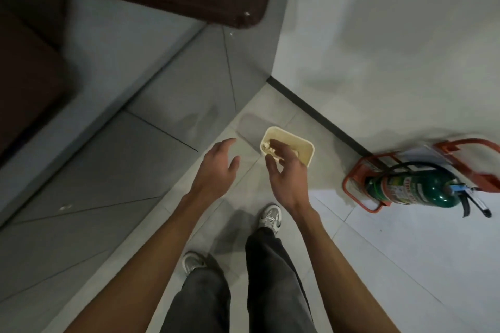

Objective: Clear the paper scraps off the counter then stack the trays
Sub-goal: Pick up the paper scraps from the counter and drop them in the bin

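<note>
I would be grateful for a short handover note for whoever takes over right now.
Left hand: open, empty, left of the bin.
Right hand: open, over the bin, apparently empty.
Paper scraps lie inside the bin, which stands on the floor.
Done: some scraps binned.
Left: check the counter for more scraps, then stack the trays, which are out of view.

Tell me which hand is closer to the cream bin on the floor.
Right. The right hand hovers over the bin, its fingers overlapping the rim in this view. The left hand is off to the bin's left, clear of it.
</note>
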A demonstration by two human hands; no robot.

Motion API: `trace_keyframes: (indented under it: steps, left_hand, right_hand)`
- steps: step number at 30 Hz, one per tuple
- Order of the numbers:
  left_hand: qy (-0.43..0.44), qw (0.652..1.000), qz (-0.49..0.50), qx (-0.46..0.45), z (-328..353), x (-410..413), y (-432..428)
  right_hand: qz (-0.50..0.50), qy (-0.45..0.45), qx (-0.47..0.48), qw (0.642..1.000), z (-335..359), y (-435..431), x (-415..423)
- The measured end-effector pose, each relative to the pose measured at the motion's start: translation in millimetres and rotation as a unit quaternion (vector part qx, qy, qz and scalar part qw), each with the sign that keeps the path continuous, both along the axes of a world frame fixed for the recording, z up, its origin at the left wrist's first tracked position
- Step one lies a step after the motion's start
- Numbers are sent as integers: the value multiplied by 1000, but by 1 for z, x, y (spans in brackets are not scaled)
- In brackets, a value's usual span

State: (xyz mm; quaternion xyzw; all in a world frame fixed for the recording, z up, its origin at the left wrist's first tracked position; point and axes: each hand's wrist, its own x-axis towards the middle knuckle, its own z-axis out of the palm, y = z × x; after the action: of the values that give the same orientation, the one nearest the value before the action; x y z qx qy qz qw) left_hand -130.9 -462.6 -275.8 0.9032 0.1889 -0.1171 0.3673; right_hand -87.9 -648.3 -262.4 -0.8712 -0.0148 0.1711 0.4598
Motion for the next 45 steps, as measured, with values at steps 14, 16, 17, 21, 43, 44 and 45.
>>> trace_keyframes:
  steps: [14, 16, 17, 21, 43, 44, 45]
  left_hand:
    - [-192, 962, 190, 25, 240, -254, 164]
    - [-203, 952, 229, 34, 252, -280, 186]
    - [-205, 947, 245, 40, 258, -291, 197]
    - [-212, 928, 296, 71, 269, -332, 241]
    - [-91, 904, 400, 117, 219, -248, 584]
    - [-73, 907, 398, 120, 215, -238, 600]
    - [-56, 909, 395, 122, 210, -229, 615]
  right_hand:
    - [133, -124, 81, 980, 238, 181, -179]
    - [164, -132, 87, 974, 251, 205, -194]
    - [180, -137, 85, 970, 255, 217, -200]
    - [243, -126, 69, 959, 263, 259, -217]
    - [440, -138, 99, 882, 222, 589, -105]
    - [450, -138, 97, 877, 221, 599, -101]
    - [458, -138, 95, 873, 220, 606, -97]
